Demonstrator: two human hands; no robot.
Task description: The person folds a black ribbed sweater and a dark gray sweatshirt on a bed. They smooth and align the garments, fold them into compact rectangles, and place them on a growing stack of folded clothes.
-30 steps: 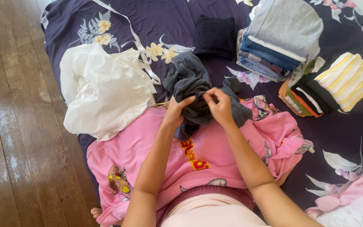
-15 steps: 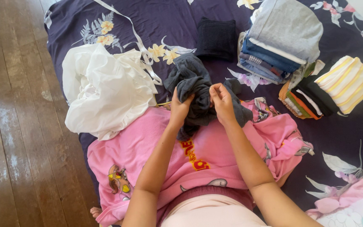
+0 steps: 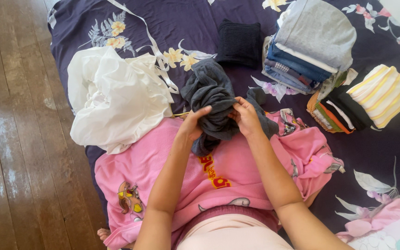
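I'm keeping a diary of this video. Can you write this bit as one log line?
left hand: gripping dark grey garment | right hand: gripping same | under: pink printed top | beside: white garment

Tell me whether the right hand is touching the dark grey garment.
Touching. The head view shows the right hand with its fingers closed on a fold of the dark grey garment, and the left hand gripping it too.

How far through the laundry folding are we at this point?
Done: a folded stack topped by a grey piece, a second folded pile with a yellow-striped item, and a folded dark square. In hand: the left hand and right hand both grip a bunched dark grey garment. Left: the crumpled white garment and the pink printed garment spread under the arms.
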